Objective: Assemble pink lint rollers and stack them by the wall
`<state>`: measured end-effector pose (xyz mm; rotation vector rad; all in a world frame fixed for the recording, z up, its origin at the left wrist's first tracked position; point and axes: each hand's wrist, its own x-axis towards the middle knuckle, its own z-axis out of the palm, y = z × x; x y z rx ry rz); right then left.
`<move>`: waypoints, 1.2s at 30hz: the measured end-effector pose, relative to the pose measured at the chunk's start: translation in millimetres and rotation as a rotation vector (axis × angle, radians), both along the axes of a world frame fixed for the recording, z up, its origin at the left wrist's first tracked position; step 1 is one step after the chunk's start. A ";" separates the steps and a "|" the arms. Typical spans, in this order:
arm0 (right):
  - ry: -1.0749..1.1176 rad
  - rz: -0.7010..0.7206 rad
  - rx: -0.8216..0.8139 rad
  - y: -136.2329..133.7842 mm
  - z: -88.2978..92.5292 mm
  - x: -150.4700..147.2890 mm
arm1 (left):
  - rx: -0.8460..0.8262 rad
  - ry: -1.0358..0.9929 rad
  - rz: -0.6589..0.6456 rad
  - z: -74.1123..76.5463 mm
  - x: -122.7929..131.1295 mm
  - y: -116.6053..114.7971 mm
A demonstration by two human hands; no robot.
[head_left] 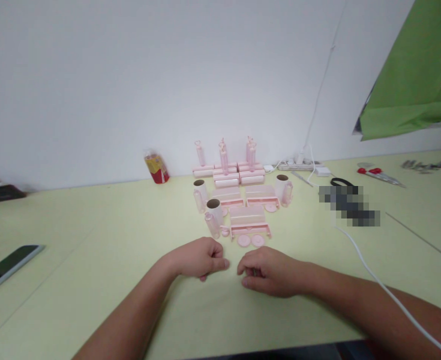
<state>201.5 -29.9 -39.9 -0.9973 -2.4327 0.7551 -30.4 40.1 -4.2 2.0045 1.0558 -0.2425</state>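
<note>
the left hand [201, 257] is loosely curled, thumb stretched out toward the other hand; nothing shows in it, but its palm is hidden, so i cannot tell whether it grips anything. the right hand [269, 272] is half curled, with a gap between thumb and fingers and nothing seen in it. the two are near each other, apart.

just beyond them lie two flat round pale-pink discs [243, 240] and, behind these, an open pink plastic case with a half-round lid [248, 216]. beyond the left hand stand a clear pinkish tube [212, 225] and a white roll with a brown core [215, 214]. farther out are two more open cases [262, 194], again with rolls and tubes beside them.

farthest from the hands, closed pink cylindrical cases [227, 183] lie in a group, with upright pink tubes with looped tops [224, 161] among them. that group looks finished; the three nearer sets seem undone, their parts lying separate.

the small pink pieces by the nearest tube are hard to make out. far right of the hands, a dark thing [350, 205] is pixelated; far left, a phone-like slab [8, 267] is cut off.
</note>
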 end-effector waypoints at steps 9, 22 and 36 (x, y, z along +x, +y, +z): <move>0.191 -0.493 0.243 21.7 12.6 22.8 | 0.009 0.008 0.003 1.2 0.2 -1.0; 0.078 -0.388 0.387 27.8 12.1 26.0 | 0.039 -0.021 -0.059 5.2 0.1 -3.6; -0.231 -0.453 0.381 25.0 -1.1 28.0 | 0.055 -0.094 -0.078 5.2 3.8 -6.1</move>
